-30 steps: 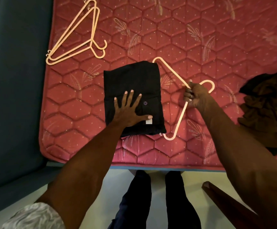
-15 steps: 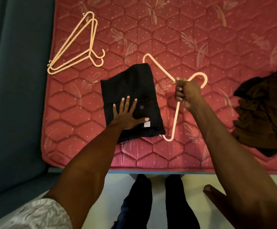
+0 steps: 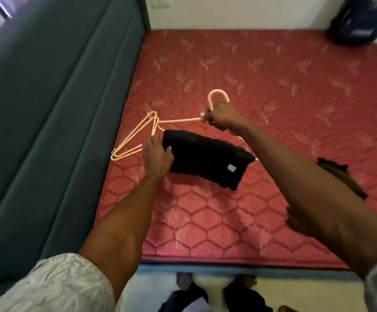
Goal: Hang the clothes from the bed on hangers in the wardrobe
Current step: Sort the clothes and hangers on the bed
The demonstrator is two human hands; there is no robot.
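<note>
Near the centre of the frame a folded black garment hangs draped over the lower bar of a pale pink hanger, lifted a little above the red quilted mattress. The right hand is curled tight around the hanger's neck just under the hook, which sticks up above the knuckles; one shoulder arm of the hanger runs left from that fist, the other disappears behind the wrist. The left hand holds the garment's left edge, fingers wrapped over the fold and thumb tucked against the cloth. The garment sits below and slightly left of the right fist and directly right of the left hand. It looks soft, light and limp, likely to slide along the smooth plastic bar if the hanger tilts, so the hook end is the sensible carrying point, with the other hand steadying the fold. The hanger seems thin and somewhat flexible, fine under this small load. Two spare hangers lie stacked on the mattress just left of the left hand, and a brown garment lies at the right edge, partly behind the right forearm.
</note>
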